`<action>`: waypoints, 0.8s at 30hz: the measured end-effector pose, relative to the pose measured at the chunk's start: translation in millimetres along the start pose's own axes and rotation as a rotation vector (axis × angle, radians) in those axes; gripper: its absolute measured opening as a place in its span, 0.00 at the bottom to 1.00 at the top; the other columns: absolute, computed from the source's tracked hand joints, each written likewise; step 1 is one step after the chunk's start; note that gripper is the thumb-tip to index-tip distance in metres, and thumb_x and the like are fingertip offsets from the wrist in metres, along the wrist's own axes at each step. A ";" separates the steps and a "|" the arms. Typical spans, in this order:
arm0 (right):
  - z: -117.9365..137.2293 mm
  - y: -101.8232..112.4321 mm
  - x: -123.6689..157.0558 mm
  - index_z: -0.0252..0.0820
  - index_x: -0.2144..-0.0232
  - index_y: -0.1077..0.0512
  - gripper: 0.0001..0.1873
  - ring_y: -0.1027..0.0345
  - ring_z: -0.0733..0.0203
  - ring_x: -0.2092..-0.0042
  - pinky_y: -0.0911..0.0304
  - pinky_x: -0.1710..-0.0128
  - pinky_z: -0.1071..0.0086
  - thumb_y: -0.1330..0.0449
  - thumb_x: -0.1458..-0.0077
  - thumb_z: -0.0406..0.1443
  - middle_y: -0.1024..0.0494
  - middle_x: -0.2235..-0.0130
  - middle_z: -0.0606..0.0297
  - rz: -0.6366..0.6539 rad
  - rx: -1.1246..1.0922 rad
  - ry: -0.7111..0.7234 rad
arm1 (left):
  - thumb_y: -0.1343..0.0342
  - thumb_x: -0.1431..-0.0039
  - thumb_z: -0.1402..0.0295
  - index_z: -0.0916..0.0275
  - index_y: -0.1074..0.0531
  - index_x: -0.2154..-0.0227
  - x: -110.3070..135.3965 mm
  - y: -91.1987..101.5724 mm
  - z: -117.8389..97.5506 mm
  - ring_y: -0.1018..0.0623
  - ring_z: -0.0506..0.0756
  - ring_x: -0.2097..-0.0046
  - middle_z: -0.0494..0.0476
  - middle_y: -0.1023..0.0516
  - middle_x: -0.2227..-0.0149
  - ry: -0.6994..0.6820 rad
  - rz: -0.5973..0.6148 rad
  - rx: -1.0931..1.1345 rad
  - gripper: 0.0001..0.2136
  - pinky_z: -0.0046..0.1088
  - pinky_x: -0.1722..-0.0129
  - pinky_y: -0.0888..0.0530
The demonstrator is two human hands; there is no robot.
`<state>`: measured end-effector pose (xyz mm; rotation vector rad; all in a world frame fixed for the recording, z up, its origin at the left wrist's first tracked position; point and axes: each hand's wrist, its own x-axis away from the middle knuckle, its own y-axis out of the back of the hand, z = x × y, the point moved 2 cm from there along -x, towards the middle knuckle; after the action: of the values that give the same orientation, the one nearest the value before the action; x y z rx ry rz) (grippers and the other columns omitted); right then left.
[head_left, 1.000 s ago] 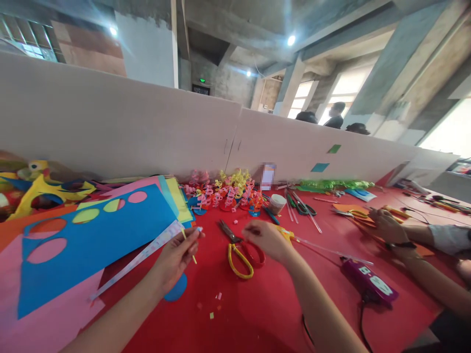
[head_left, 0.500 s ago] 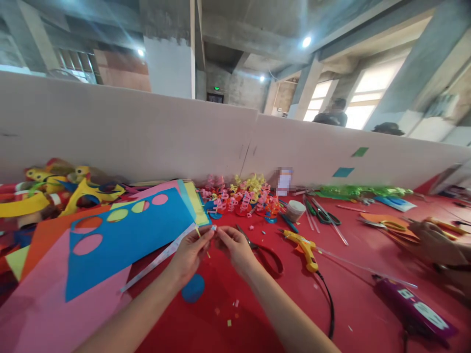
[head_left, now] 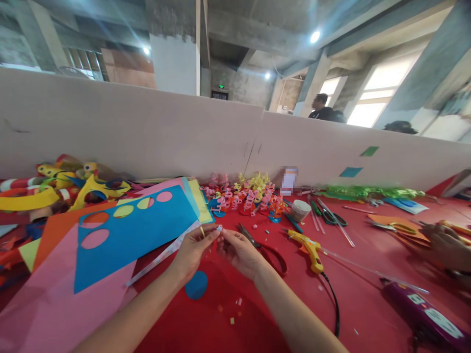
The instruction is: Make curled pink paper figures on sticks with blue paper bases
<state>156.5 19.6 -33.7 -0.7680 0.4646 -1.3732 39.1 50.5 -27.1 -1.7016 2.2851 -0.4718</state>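
My left hand (head_left: pixel 193 251) pinches the end of a long pale paper strip (head_left: pixel 162 255) that trails down to the left, together with a thin yellow stick (head_left: pixel 202 232). My right hand (head_left: pixel 239 251) meets it from the right, its fingertips pinching the strip's tip. Both hands hover over the red table (head_left: pixel 279 304), just in front of a blue sheet with round holes (head_left: pixel 136 230). Below my hands lies a blue paper disc (head_left: pixel 196 285). Scissors with red handles (head_left: pixel 267 247) rest right behind my right hand.
A yellow glue gun (head_left: pixel 310 248) with a black cord lies to the right. Curled paper pieces (head_left: pixel 246 193) cluster by the beige partition (head_left: pixel 147 127). Pink and orange sheets lie at left. Another person's hand (head_left: pixel 443 242) works at far right, near a purple tool (head_left: pixel 423 316).
My right hand left the scissors area and came to the strip's tip at my left hand. The view shifted, so things slid rightward in the frame.
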 end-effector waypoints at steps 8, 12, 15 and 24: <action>0.3 2.5 -1.0 0.35 0.76 0.24 0.11 0.39 0.76 0.77 0.40 0.76 0.82 0.29 0.65 0.35 0.27 0.79 0.69 -0.013 -0.032 -0.009 | 0.34 0.61 0.64 0.58 0.20 0.74 -0.2 3.5 -5.6 0.28 0.54 0.61 0.53 0.24 0.66 -0.118 0.015 -0.192 0.08 0.26 0.63 0.33; 3.7 3.9 -3.0 0.35 0.78 0.25 0.10 0.41 0.76 0.78 0.42 0.77 0.82 0.29 0.65 0.35 0.30 0.80 0.71 -0.051 -0.061 0.033 | 0.37 0.57 0.64 0.58 0.21 0.65 1.4 1.6 -7.6 0.29 0.54 0.64 0.52 0.23 0.68 -0.079 0.040 -0.234 0.13 0.27 0.65 0.35; 8.1 5.1 -4.9 0.37 0.78 0.25 0.10 0.42 0.75 0.78 0.43 0.78 0.81 0.30 0.65 0.36 0.32 0.82 0.73 -0.087 -0.031 0.150 | 0.45 0.51 0.62 0.61 0.23 0.62 1.4 -1.0 -6.9 0.31 0.51 0.69 0.53 0.26 0.71 -0.028 0.051 -0.127 0.15 0.26 0.70 0.36; 10.3 -10.4 2.3 0.39 0.77 0.26 0.11 0.36 0.66 0.74 0.39 0.70 0.70 0.35 0.59 0.41 0.27 0.79 0.69 -0.131 0.451 0.481 | 0.52 0.42 0.62 0.58 0.35 0.61 8.1 -6.7 -1.7 0.33 0.50 0.73 0.47 0.31 0.75 -0.081 0.088 -0.112 0.09 0.25 0.73 0.38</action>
<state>156.9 19.5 -18.9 -0.0937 0.4556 -1.7129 42.0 41.2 -22.9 -1.6295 2.3566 -0.2567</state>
